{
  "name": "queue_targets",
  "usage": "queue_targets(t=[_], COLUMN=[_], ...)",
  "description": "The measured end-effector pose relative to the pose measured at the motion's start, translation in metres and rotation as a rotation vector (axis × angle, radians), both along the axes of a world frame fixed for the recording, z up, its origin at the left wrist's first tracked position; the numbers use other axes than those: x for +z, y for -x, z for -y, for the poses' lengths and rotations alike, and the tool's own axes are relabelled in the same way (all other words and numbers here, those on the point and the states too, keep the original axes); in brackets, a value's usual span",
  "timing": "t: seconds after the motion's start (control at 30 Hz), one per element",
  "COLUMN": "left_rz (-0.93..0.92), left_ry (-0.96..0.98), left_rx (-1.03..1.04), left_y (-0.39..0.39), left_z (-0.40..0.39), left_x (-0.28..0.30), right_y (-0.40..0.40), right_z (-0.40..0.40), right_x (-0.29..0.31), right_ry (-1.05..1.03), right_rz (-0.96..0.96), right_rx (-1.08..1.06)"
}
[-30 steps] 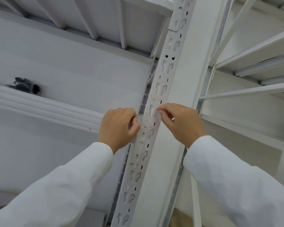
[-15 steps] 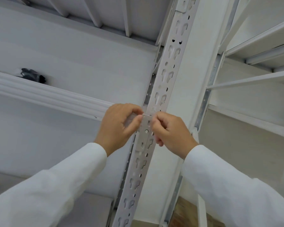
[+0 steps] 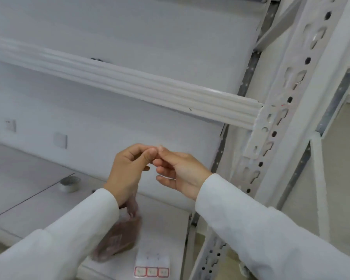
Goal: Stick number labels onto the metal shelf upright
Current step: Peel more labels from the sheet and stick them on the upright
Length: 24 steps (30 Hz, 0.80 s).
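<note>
The metal shelf upright [image 3: 279, 118] stands up and right of the meeting fingertips, where left hand [image 3: 127, 170] and right hand [image 3: 180, 174] pinch together, whether on a label I cannot tell, the label sheet [image 3: 152, 266] lying below them.

Hands: I see my left hand [image 3: 127, 168] and right hand [image 3: 180, 174] meeting fingertip to fingertip, left of the shelf upright [image 3: 279, 110].
Lower shelf [image 3: 170, 219]: label sheet [image 3: 152, 266] at front, plastic bag [image 3: 117, 241] just left, tape roll [image 3: 69, 183] farther left.
Beam [image 3: 129, 83]: above my hands, joining the upright.
</note>
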<state>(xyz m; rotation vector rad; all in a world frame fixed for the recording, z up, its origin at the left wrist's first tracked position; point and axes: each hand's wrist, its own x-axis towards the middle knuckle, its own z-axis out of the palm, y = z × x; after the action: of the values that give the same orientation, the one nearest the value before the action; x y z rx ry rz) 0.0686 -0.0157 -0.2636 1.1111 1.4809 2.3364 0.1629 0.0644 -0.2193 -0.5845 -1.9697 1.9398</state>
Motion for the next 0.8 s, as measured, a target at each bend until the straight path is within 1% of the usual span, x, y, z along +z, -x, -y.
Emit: queue_targets(t=[0.07, 0.13, 0.17, 0.2, 0.3, 0.37, 0.47, 0.5, 0.57, 0.63, 0.67, 0.73, 0.8], left_rz=[0.055, 0.132, 0.147, 0.117, -0.121, -0.26, -0.513, -0.555, -0.556, -0.598, -0.648, -0.726, -0.774], left_ry=[0.057, 0.109, 0.158, 0.239, 0.631, 0.9, 1.266, 1.34, 1.376, 1.363, 1.362, 1.335, 1.279], left_rx=[0.057, 0.105, 0.136, 0.178, 0.296, 0.327, 0.303, 0.301, 0.336, 0.38, 0.396, 0.41, 0.383], left_y=[0.019, 0.04, 0.052, 0.064, 0.103, 0.128, 0.152, 0.156, 0.159, 0.159, 0.158, 0.153, 0.146], left_z=[-0.007, -0.013, -0.016, -0.019, -0.024, -0.023, -0.018, -0.018, -0.02, -0.026, -0.029, -0.034, -0.039], left_x=[-0.018, -0.036, -0.047, -0.058, -0.1, -0.129, -0.164, -0.171, -0.178, -0.179, -0.179, -0.179, -0.177], right_y=[0.021, 0.038, 0.045, 0.052, 0.066, 0.07, 0.071, 0.071, 0.069, 0.061, 0.057, 0.048, 0.044], right_z=[0.0, -0.005, -0.009, -0.015, -0.034, -0.049, -0.073, -0.08, -0.095, -0.102, -0.104, -0.1, -0.093], right_x=[-0.016, -0.033, -0.042, -0.052, -0.087, -0.117, -0.172, -0.191, -0.227, -0.252, -0.263, -0.286, -0.305], right_ry=[0.056, 0.054, 0.048, 0.038, -0.011, -0.096, -0.253, -0.311, -0.521, -0.743, -0.758, -0.597, -0.438], right_rz=[0.023, 0.062, 0.08, 0.096, 0.15, 0.229, 0.488, 0.594, 0.832, 1.064, 1.155, 1.271, 1.27], right_rx=[-0.029, -0.071, -0.102, -0.136, -0.24, -0.274, -0.281, -0.277, -0.266, -0.182, -0.127, -0.089, -0.129])
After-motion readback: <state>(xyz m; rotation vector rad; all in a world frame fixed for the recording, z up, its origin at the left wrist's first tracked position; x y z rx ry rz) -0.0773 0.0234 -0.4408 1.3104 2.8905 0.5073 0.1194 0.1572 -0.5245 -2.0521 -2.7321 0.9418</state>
